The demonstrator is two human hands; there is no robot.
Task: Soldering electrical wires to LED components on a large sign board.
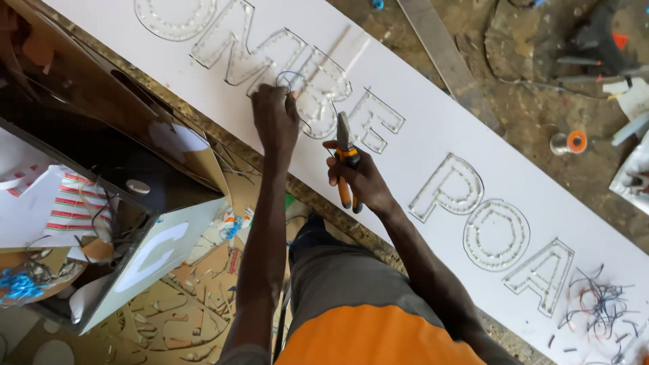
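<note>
Left hand (pixel 275 116) pinches (seemingly) blue wire (pixel 289 76); right hand (pixel 358 177) holds pliers (pixel 345 157).

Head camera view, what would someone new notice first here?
A long white board runs diagonally across the view, with large outlined letters studded with small lights. The left hand pinches a thin blue wire at one letter, while the right hand grips orange-handled pliers. Wire scraps lie lower right.

Bright even daylight, soft shadows, sharp focus.
</note>
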